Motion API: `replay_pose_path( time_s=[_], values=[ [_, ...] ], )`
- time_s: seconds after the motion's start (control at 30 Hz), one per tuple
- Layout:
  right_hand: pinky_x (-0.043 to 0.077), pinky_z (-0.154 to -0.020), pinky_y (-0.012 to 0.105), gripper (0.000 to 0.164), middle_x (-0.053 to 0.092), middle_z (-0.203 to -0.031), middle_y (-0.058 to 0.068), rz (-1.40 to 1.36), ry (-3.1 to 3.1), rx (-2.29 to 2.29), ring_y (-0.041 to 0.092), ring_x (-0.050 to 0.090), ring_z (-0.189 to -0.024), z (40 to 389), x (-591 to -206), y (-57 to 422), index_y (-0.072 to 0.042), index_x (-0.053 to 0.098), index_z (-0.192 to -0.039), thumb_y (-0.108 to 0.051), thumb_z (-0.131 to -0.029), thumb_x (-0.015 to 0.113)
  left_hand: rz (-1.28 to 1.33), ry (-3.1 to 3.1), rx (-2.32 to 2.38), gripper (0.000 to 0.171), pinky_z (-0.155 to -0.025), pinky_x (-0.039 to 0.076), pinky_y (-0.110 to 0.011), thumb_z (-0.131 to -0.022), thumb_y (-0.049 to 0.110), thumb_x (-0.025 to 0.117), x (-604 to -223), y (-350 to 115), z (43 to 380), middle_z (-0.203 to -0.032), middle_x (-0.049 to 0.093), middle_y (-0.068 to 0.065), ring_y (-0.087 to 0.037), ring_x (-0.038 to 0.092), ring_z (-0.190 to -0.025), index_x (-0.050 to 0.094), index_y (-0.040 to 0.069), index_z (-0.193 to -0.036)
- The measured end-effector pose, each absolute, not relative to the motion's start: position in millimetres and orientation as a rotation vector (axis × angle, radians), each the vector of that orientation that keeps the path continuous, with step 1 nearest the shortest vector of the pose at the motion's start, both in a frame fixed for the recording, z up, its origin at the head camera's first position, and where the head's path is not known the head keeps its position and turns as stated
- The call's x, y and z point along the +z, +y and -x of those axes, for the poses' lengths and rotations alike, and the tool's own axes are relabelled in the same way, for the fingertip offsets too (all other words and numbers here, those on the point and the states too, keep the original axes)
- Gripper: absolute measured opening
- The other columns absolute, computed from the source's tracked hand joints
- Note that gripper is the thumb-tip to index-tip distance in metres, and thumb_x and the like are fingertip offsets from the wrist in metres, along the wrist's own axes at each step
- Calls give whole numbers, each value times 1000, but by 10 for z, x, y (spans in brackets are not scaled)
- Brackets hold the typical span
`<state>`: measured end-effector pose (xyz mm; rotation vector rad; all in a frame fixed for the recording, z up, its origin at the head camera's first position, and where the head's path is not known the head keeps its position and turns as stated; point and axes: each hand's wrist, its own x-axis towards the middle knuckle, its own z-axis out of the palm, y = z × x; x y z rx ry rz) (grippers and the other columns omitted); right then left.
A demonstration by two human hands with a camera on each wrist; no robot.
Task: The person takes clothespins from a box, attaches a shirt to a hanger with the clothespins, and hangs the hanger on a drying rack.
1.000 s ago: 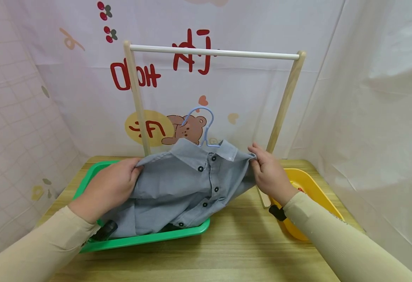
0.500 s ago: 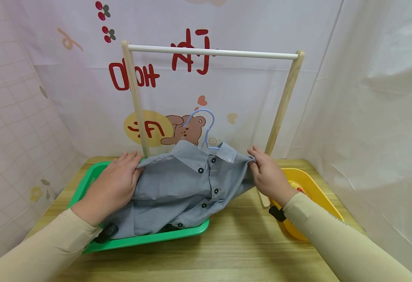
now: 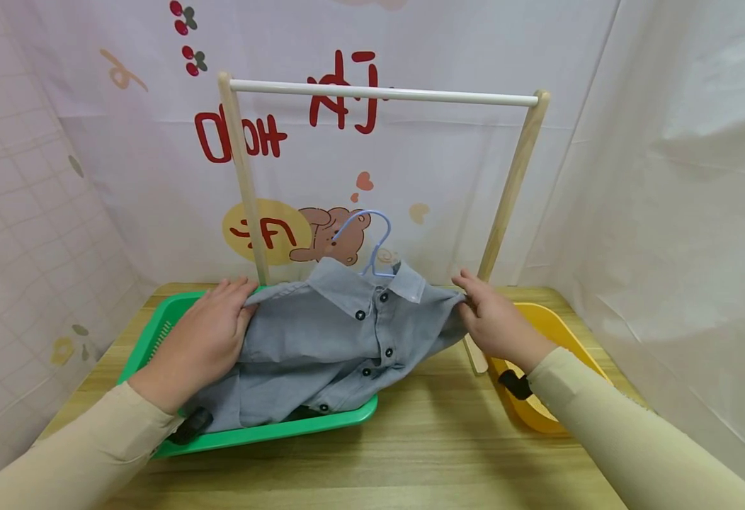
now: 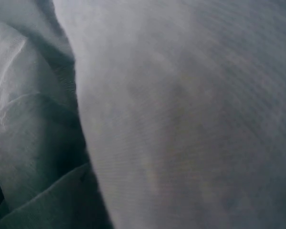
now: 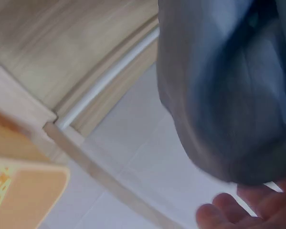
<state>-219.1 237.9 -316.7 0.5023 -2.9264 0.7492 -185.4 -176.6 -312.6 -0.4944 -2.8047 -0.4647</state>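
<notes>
A grey button-up shirt (image 3: 321, 347) spreads between my hands, its lower part lying in the green basket (image 3: 270, 433). From its collar rises the hook of a light blue hanger (image 3: 387, 227); the hanger's body is hidden inside the shirt. My left hand (image 3: 203, 336) pinches the shoulder on the left. At the other shoulder my right hand (image 3: 500, 322) pinches the cloth between thumb and fingers. Blurred shirt fabric (image 4: 181, 119) fills most of the left wrist view. In the right wrist view, fingertips (image 5: 224, 207) show below the hanging cloth.
Behind the shirt stands a wooden rack with a white crossbar (image 3: 385, 93). A yellow basket (image 3: 541, 319) sits at the right, partly behind my right forearm. Wood-grain table (image 3: 423, 453) shows in front, and printed cloth (image 3: 449, 163) hangs at the back.
The hanger's hook has sunk lower and tilted rightward, and the collar has dropped slightly. My right hand has shifted a little right and down. The left fingers have spread somewhat while keeping the shirt.
</notes>
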Motion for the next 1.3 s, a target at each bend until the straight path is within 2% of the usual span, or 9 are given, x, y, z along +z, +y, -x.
replay_pose_path(
  time_s=[0.13,0.27,0.4,0.5,0.6,0.77,0.97,1.17,1.3],
  values=[
    [27,-108,55,49,17,-154,16,-466,-2999,707,39,24,-138,2192,-3121,2517,-7,30,-144,-16,-98,44,491,-2809,-469,49,-108,24,-58,-101,30,34,-3136,-1772,1850,-146,34,-21,-44,26,-136,35,4,-142],
    [41,-96,51,51,16,-153,22,-368,-3056,603,43,33,-132,2206,-3031,2707,-4,27,-145,-20,-99,42,488,-2818,-478,50,-109,23,-58,-101,32,33,-3138,-1771,1846,-147,33,-21,-44,25,-136,34,4,-143],
    [43,-94,55,53,30,-145,28,-263,-3113,410,47,41,-124,2257,-2995,2936,1,30,-142,-23,-97,44,488,-2820,-479,50,-109,23,-58,-101,31,33,-3138,-1768,1845,-147,33,-21,-44,24,-136,34,4,-143],
    [36,-98,60,53,42,-135,32,-231,-3181,249,49,43,-120,2315,-3066,3130,7,36,-137,-25,-96,47,484,-2824,-471,50,-109,23,-58,-101,31,33,-3140,-1767,1847,-147,33,-21,-45,24,-136,34,3,-143],
    [40,-94,60,55,49,-126,33,-242,-3278,93,50,48,-113,2356,-3161,3316,11,42,-131,-29,-94,51,480,-2829,-467,49,-109,22,-58,-101,31,33,-3132,-1768,1849,-147,33,-21,-45,24,-136,34,3,-142],
    [45,-89,56,59,58,-115,30,-301,-3398,-51,44,56,-104,2371,-3254,3511,13,51,-121,-36,-89,59,484,-2845,-471,50,-109,21,-58,-101,32,32,-3110,-1773,1848,-147,33,-20,-45,23,-136,34,4,-142],
    [48,-83,50,62,66,-99,17,-347,-3467,-35,27,63,-85,2401,-3387,3582,10,55,-119,-38,-82,67,487,-2857,-475,49,-109,21,-59,-101,32,31,-3094,-1775,1849,-148,32,-20,-45,22,-137,34,4,-142],
    [45,-88,55,66,61,-117,21,-356,-3510,-107,41,58,-105,2460,-3523,3621,4,57,-120,-44,-76,71,484,-2865,-479,50,-108,21,-60,-101,33,30,-3085,-1770,1850,-147,32,-21,-46,22,-136,34,4,-142],
    [44,-89,56,65,60,-121,19,-342,-3551,-128,40,56,-110,2467,-3589,3636,2,57,-122,-42,-76,72,484,-2866,-478,49,-108,21,-61,-101,32,32,-3083,-1766,1854,-147,32,-21,-46,23,-136,35,4,-141]
  ],
)
